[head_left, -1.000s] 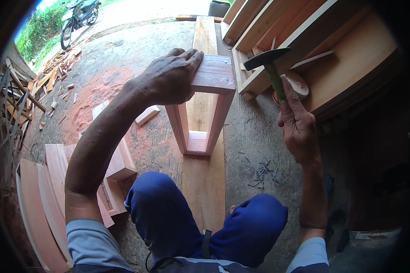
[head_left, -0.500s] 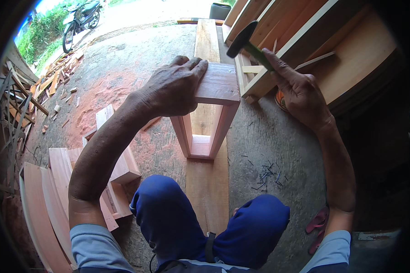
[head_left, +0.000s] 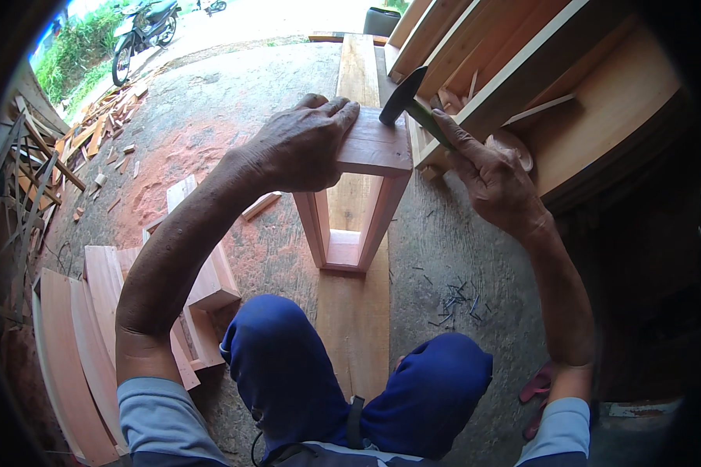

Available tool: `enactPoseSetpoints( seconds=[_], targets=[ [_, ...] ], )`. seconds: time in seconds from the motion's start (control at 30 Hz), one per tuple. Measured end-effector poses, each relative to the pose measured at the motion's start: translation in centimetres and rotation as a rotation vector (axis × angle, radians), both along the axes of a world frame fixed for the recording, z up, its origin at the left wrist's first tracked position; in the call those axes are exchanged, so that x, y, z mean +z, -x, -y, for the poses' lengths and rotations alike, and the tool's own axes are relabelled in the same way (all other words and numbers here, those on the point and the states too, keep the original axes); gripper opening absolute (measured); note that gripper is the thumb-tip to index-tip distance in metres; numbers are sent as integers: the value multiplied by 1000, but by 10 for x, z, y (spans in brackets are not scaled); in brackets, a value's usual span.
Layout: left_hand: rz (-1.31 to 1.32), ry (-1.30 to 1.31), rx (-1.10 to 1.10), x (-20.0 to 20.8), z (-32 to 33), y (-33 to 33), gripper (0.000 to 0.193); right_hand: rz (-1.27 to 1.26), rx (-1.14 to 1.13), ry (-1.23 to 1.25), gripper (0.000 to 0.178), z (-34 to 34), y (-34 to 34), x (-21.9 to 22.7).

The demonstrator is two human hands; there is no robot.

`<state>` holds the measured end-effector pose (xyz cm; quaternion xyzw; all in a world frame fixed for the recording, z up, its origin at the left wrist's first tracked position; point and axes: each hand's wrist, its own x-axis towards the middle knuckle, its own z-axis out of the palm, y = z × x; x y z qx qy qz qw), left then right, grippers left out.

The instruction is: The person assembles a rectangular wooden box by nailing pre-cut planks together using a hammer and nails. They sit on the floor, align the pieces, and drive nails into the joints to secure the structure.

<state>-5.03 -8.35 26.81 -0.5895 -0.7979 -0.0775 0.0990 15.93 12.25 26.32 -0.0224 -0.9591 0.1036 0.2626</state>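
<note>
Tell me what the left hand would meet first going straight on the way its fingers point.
Probably the hammer head, just past the fingertips of the left hand along the top of the frame it grips; depth is unclear, so it might narrowly miss.

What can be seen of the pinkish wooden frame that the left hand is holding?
The wooden frame is a narrow rectangle of pinkish, bare-looking boards: two long sides and two short end pieces around an open middle. It stands on end on a wooden plank. The left hand holds its upper left corner; the head of the hammer in the right hand meets the top's right part, apparently touching.
</note>
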Motion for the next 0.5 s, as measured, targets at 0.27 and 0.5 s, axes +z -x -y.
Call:
enactPoseSetpoints(
  seconds=[0.27,0.5],
  targets=[
    [-240,-165,46,-14,-72,76,19,-375,-70,720,53,35,-32,-46],
    [-179,-245,56,-25,-116,133,14,-472,-202,1056,55,58,-61,-96]
  ],
)
